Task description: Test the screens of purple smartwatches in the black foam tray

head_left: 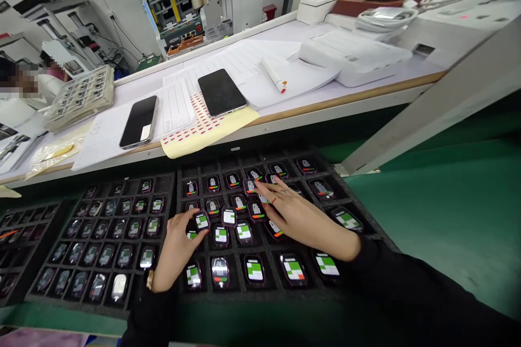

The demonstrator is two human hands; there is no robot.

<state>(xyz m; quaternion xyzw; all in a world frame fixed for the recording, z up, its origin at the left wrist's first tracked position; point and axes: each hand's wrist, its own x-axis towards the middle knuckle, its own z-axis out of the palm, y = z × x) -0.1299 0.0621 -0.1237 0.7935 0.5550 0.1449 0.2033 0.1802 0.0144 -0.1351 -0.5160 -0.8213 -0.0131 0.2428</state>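
My left hand (pixel 183 241) pinches a smartwatch (pixel 202 220) between thumb and fingertips, its lit face showing green and white blocks. It is held just above the foam tray (pixel 239 295), which has smartwatches in its compartments. My right hand (pixel 291 214) reaches over the same tray with fingers stretched and spread. Its fingertips are at the edge of a tilted smartwatch (pixel 249 187) with a dark face and an orange-green strip. Between my hands, another smartwatch (pixel 228 217) with a green and white screen lies across a divider. My right hand hides several compartments.
A second foam tray (pixel 136 244) of smartwatches stands to the left, with a third tray (pixel 28 244) beyond it. On the shelf above are two phones (pixel 222 92), papers (pixel 179 108), a marker (pixel 273 75) and a white box (pixel 354 57). A slanted metal post (pixel 407 97) rises at right.
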